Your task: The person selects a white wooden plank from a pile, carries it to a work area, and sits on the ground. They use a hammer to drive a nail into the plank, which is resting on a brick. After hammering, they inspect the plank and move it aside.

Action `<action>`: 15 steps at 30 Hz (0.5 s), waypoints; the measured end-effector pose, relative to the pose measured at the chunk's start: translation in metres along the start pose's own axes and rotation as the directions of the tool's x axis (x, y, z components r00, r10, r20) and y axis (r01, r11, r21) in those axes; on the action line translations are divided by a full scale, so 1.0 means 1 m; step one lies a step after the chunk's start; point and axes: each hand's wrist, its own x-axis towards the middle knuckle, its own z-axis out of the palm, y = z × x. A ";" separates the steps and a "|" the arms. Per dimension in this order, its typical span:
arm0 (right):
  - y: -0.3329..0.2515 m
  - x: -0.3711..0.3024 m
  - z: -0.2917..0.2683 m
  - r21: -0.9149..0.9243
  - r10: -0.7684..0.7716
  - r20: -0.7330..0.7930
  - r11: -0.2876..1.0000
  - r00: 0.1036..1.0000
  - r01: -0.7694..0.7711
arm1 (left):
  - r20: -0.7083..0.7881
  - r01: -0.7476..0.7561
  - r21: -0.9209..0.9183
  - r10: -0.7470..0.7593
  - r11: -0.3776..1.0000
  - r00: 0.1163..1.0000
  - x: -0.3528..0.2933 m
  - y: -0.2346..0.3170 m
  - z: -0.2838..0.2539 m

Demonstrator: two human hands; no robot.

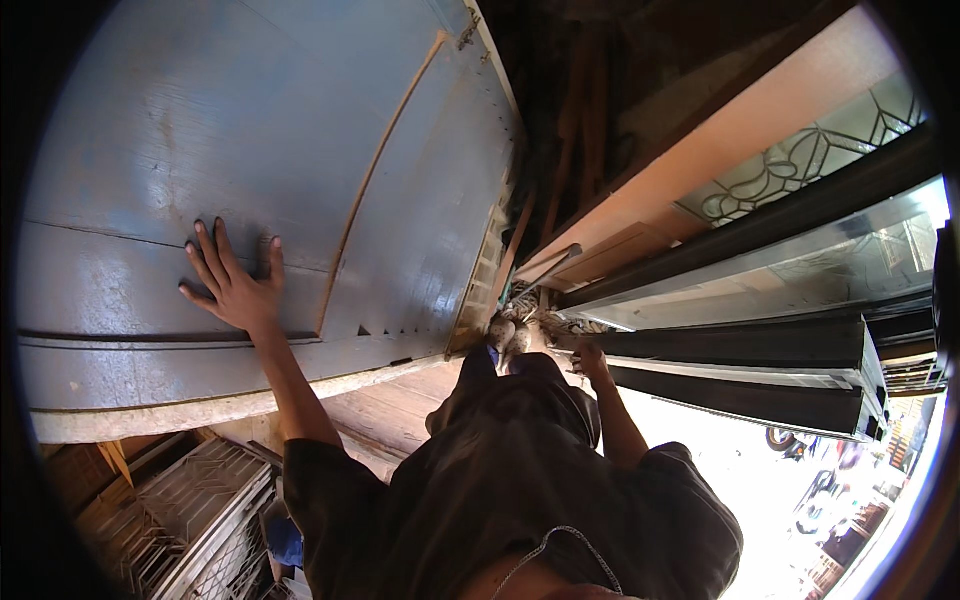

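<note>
My left hand (238, 296) lies flat on a large blue-grey wooden panel (150, 180), its fingers spread. A thin brown strip (375, 175) runs along the panel, to the right of that hand. Lower and to the right, my right hand (592, 360) is closed at the near end of a dark-framed panel (740, 347). Its fingers look curled round the frame's edge and are partly in shadow. Several long frames lie side by side there, among them one with a glass pane (800, 268).
Beyond them leans an orange-brown door (690, 140) with patterned glass (810, 165). Clutter (535, 310) lies around my feet (508, 338). Stacked metal grilles (200, 500) stand at lower left. Bright ground with parked motorcycles (825, 490) shows at lower right.
</note>
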 end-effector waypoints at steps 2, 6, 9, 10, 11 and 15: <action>-0.013 -0.002 0.022 -0.055 0.028 0.009 0.998 1.000 -0.028 | 0.008 0.014 0.010 -0.014 1.000 1.000 0.001 -0.001 0.002; -0.044 0.000 0.073 -0.242 -0.239 0.162 0.931 0.957 0.274 | 0.001 0.034 -0.020 -0.034 0.999 0.999 -0.003 0.004 0.004; -0.103 -0.019 0.124 -0.352 -0.378 0.312 0.806 0.872 0.476 | 0.010 0.037 0.014 -0.037 0.999 0.999 0.003 0.002 0.004; -0.127 -0.029 0.138 -0.350 -0.451 0.331 0.757 0.829 0.552 | 0.000 0.036 0.013 -0.036 0.999 0.999 0.002 0.000 0.002; -0.150 -0.040 0.149 -0.339 -0.522 0.331 0.712 0.786 0.616 | 0.000 0.030 0.008 -0.030 1.000 1.000 -0.001 -0.001 0.001; -0.225 -0.061 0.184 -0.266 -0.712 0.272 0.591 0.648 0.761 | 0.009 0.032 -0.012 -0.032 0.999 0.999 -0.002 0.001 0.000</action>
